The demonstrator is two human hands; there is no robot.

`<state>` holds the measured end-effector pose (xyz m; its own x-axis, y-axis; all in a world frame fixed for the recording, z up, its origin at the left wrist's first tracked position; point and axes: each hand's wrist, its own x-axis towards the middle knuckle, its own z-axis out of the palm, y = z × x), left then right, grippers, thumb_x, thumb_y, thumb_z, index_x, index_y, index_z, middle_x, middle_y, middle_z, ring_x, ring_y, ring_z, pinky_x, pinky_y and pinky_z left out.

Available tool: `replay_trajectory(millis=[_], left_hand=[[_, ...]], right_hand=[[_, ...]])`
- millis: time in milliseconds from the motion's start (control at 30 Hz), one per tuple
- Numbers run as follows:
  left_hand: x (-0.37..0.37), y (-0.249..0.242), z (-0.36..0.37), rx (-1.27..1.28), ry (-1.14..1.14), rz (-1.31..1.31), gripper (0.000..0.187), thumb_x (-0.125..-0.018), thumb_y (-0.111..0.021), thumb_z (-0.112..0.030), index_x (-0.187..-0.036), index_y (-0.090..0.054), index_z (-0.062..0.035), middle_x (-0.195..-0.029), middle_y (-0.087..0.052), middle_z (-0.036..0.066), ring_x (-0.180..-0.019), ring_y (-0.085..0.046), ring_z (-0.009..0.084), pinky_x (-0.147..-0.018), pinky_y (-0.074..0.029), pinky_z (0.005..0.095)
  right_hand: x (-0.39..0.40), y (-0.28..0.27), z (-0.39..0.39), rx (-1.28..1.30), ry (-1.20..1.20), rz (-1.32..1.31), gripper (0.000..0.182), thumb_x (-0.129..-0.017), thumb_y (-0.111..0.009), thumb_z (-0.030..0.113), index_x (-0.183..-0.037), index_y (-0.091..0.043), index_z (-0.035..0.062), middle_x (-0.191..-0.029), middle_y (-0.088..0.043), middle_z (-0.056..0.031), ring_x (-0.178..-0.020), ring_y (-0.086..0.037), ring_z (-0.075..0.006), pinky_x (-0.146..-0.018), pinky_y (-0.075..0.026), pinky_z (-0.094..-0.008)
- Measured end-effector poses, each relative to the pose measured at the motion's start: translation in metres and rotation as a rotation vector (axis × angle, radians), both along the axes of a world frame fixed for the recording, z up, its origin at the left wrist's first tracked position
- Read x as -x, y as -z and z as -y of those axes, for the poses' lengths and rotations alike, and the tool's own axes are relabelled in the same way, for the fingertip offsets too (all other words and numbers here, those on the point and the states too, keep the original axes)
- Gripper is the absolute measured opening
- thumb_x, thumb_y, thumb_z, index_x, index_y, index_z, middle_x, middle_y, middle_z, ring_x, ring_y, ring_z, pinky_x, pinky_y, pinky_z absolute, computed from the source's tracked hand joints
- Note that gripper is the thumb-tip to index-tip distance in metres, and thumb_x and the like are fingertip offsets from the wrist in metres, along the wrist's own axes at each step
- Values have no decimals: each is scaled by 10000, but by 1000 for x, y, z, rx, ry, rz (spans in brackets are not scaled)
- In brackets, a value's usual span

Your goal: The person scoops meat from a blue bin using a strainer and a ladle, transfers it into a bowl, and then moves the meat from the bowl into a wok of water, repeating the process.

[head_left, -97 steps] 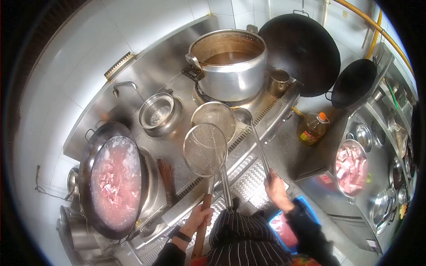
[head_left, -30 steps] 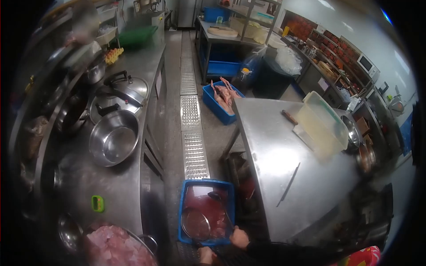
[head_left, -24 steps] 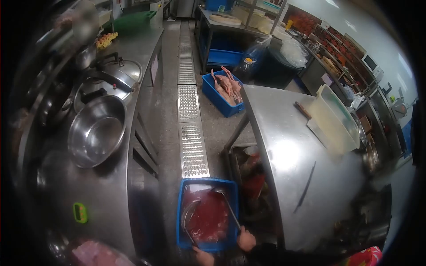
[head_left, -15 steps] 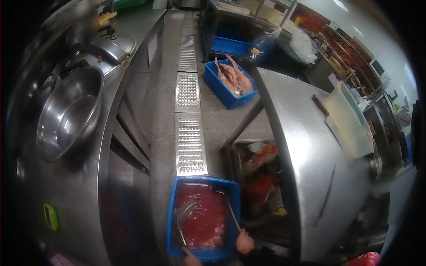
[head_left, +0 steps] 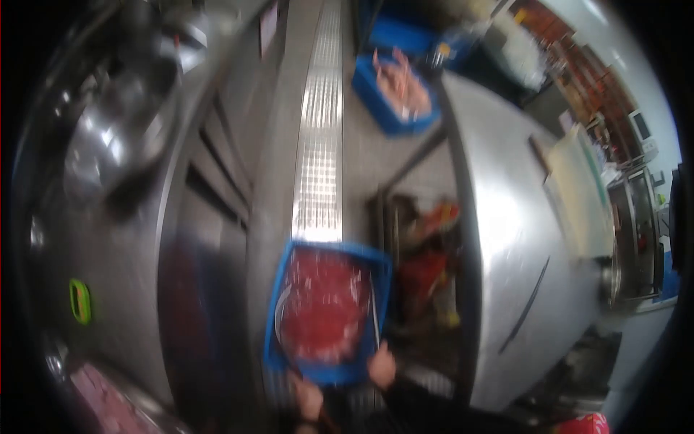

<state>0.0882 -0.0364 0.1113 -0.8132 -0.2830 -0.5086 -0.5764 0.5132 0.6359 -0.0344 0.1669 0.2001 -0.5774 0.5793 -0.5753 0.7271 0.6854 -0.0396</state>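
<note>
A blue plastic bin on the floor holds red, bloody-looking liquid; what lies under its surface is hidden. My right hand is closed round the lower end of a straight thin metal rod, which runs along the inside of the bin's right wall. At the near left corner, my left hand is closed on the end of a curved metal rod that follows the bin's left side. Motion blurs both hands, and the tools' exact kind does not show.
A steel floor grating runs ahead of the bin. Another blue bin with plucked poultry stands farther off. Steel tables flank the aisle; the right one carries a cutting board. A steel bowl sits on the left one.
The liquid-filled bin and both hands now appear higher in view, as the camera view has shifted and blurred. The curved rod has moved from over the liquid towards the bin's left wall.
</note>
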Motion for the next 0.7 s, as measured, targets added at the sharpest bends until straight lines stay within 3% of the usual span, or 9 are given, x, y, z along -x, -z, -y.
replay_trajectory(millis=[33, 67, 100, 233, 433, 533, 600, 667, 700], left_hand=[[65, -91, -7, 157, 14, 406, 651, -960, -477, -170, -1546, -221, -45, -934, -679, 320, -849, -683, 447, -803, -543, 522], [54, -72, -6, 133, 46, 436, 704, -995, -449, -189, -1581, -62, -146, -917, -660, 340, -854, -645, 515, -788, -508, 579], [58, -72, -7, 169, 100, 454, 728, -977, -443, -135, -1579, -36, -95, -937, -662, 338, -866, -649, 512, -807, -503, 579], [77, -50, -18, 40, 114, 513, 741, -953, -431, -68, -1566, -16, -30, -977, -658, 341, -876, -658, 495, -836, -497, 576], [90, -13, -57, -266, -78, 773, 738, -933, -453, -19, -1527, -22, 55, -964, -678, 298, -783, -709, 406, -605, -582, 461], [47, 33, -38, -499, -221, 711, 648, -964, -450, -26, -1522, -121, -16, -857, -650, 209, -548, -637, 238, -455, -546, 377], [58, 1, -4, -648, -395, 782, 457, -1003, -366, -46, -1445, -265, -97, -688, -442, 57, -459, -495, 178, -396, -494, 376], [61, -37, 20, -533, -222, 701, 471, -1019, -378, -78, -1468, -240, -96, -682, -459, 49, -488, -520, 167, -406, -493, 373], [67, -61, 21, -367, -109, 688, 551, -1004, -404, -70, -1509, -184, -65, -702, -569, 139, -544, -609, 263, -486, -528, 434]], right_hand=[[-2, 1, -12, 165, -84, -13, 393, -869, -589, 148, -1200, -440, -4, -920, -663, -299, -883, -658, -480, -821, -515, -555], [-7, 10, -13, 121, -140, -43, 364, -876, -571, 139, -1179, -424, -1, -926, -663, -300, -879, -654, -487, -817, -512, -561], [-7, 13, -14, 120, -135, -7, 380, -881, -556, 133, -1202, -408, -7, -929, -662, -301, -877, -652, -493, -824, -512, -557], [-8, 34, -19, 106, -174, 42, 375, -882, -540, 121, -1195, -400, -32, -938, -655, -323, -900, -648, -507, -831, -512, -562], [-20, 40, 6, 223, 30, 113, 387, -880, -532, 126, -1196, -404, -57, -983, -640, -372, -933, -639, -525, -856, -501, -568], [-21, 15, 13, 263, 100, 170, 397, -890, -543, 150, -1202, -406, -54, -1010, -644, -364, -973, -635, -521, -884, -497, -555], [-23, 4, 14, 302, 203, 149, 414, -899, -571, 192, -1216, -412, -22, -1034, -652, -339, -1006, -637, -494, -907, -491, -544], [-29, -12, 12, 242, 133, 88, 420, -903, -592, 220, -1219, -419, 5, -1011, -663, -316, -983, -650, -471, -876, -497, -548], [-28, -17, 10, 209, 124, 117, 408, -903, -591, 219, -1213, -423, 15, -1000, -663, -315, -975, -648, -476, -868, -496, -553]])
